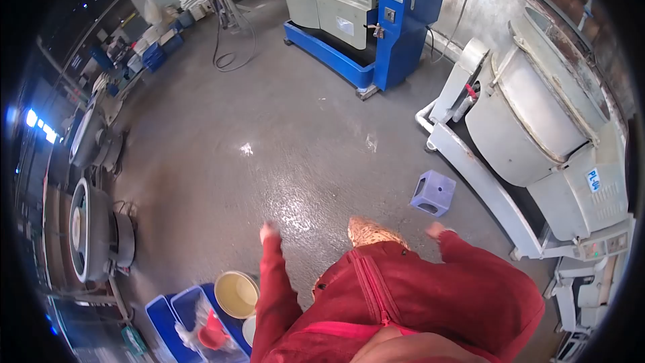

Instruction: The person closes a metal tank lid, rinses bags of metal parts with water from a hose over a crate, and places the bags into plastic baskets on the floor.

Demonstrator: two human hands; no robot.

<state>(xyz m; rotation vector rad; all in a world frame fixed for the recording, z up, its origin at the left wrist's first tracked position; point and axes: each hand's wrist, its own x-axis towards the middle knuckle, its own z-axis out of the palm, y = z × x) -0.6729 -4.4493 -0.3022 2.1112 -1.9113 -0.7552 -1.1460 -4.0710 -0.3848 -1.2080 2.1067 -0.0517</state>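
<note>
My left hand (269, 231) hangs out in front of the red sleeve, over the wet grey floor (201, 141). It is small and blurred, so its fingers cannot be made out. On the other side, my right hand (436, 230) shows at the end of its sleeve, just below a purple plastic stool (434, 193). Its fingers are blurred too. Neither hand visibly touches any object. Patterned cloth (376, 232) shows below the red jacket (430, 275).
A blue-based machine (410, 27) stands at the top. The large grey tub machine (517, 114) occupies the right. At lower left are a beige bucket (236, 294) and blue bins (161, 326). Round grey machines (80, 228) line the left. A hose (232, 67) lies behind.
</note>
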